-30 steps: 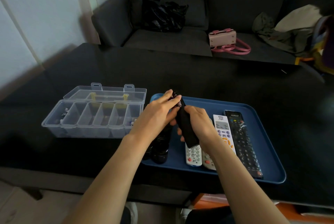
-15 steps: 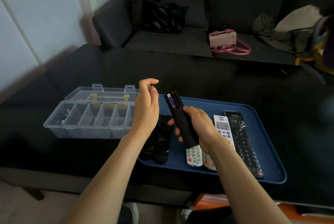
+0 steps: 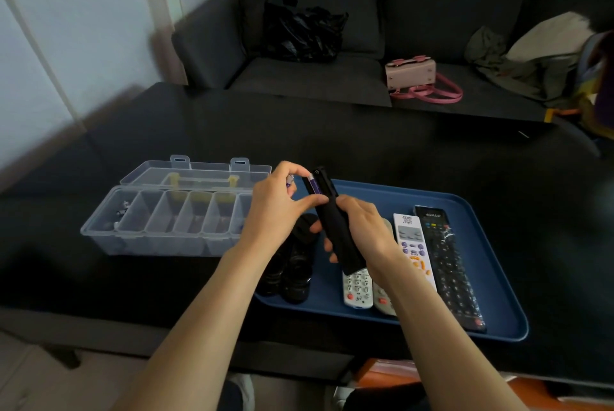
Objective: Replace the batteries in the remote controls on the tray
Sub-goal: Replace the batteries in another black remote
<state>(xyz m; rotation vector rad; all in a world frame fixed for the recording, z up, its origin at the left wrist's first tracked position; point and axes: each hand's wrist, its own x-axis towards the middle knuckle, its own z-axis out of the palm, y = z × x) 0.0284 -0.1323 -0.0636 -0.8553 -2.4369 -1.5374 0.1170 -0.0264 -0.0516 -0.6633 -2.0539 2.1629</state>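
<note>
Head view looks down on a dark table where a blue tray [image 3: 491,334] holds several remote controls. The right hand [image 3: 365,231] grips a slim black remote [image 3: 335,231], back side up and lifted above the tray, with its battery bay uncovered at the far end. One purple battery [image 3: 314,185] sits in that bay. The left hand [image 3: 275,204] is at the bay too; its fingers pinch what looks like a second purple battery [image 3: 290,182], though most of it is hidden behind the fingers, so whether it is going in or coming out cannot be told.

On the tray lie a white remote with purple buttons [image 3: 413,248], a long black remote [image 3: 448,264], a small white remote [image 3: 357,287] and a grey one [image 3: 382,297] partly under the right forearm, plus some dark round-ended objects [image 3: 292,277] at the near left corner. A clear compartment box [image 3: 166,224] stands open just left of the tray, with small items in its leftmost cell.

By my judgement the job is at an early or middle stage: one remote is open and being worked on, its cover not yet refitted, and the others on the tray show no sign either way.
</note>
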